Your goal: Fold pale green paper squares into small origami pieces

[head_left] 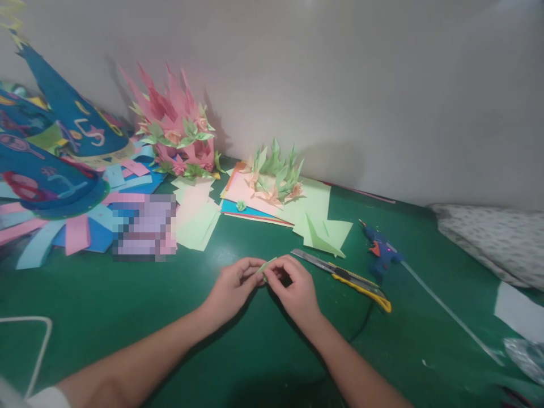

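My left hand (234, 285) and my right hand (293, 288) meet over the green table (127, 300), both pinching a small folded piece of light green paper (266, 264) between their fingertips. The paper is mostly hidden by my fingers. A yellow utility knife (344, 276) with its blade out lies just right of my right hand. A folded light green paper shape (321, 237) rests beyond the knife.
A blue glue gun (381, 251) stands to the right, its cord trailing right. Stacked coloured sheets with green paper leaves (274, 173) lie at the back. A pink paper crown (176, 127) and blue cone hats (63, 107) fill the left. A patterned cushion (493, 238) is at far right.
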The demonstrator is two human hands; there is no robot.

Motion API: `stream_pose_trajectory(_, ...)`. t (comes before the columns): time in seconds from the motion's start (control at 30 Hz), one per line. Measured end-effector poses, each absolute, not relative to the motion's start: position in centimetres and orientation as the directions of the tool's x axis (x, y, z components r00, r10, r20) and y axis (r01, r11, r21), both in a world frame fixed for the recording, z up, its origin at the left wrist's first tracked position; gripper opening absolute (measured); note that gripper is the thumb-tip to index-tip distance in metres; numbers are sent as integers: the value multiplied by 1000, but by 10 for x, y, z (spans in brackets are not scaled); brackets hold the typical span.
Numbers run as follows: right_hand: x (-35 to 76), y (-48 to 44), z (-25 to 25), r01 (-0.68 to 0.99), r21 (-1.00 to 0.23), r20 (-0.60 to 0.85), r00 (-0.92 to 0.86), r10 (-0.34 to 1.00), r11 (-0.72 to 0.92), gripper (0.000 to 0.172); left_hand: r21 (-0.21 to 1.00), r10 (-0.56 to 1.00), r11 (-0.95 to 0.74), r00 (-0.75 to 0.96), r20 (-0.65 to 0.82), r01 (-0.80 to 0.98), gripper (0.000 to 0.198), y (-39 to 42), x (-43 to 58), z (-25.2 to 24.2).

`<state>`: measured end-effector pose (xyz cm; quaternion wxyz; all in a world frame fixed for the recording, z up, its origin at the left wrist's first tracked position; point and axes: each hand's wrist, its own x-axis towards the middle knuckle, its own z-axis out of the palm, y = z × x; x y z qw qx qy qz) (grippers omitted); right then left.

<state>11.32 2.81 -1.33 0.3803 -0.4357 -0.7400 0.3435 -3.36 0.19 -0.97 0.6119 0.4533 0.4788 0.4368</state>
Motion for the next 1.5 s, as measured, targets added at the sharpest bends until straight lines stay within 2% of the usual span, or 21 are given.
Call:
stream_pose_trajectory(0.33,113,29,-16,424,-829,251,-299,921,364,10,982,971,164,188,-144,-95,23,0,-32,-14)
stream_pose_trajectory(0.9,111,27,-15,433,-837,227,-282,932,335,10,973,967,200,184,-177,-115,19,0,-32,-14)
stream_pose_trajectory(1.33,111,26,-13,447,-814,270,-274,923,371,12,977,971,193,158,-177,-91,22,1,-31,-11)
stream_pose_trajectory(1.47,111,28,-14,473,-795,317,-211,925,381,5,970,968,223,137,-208,-101,21,2,-31,-13)
stream_pose_trajectory(1.5,112,28,-14,471,-799,325,-187,927,375,9,968,968,229,134,-214,-107,21,2,-31,-13)
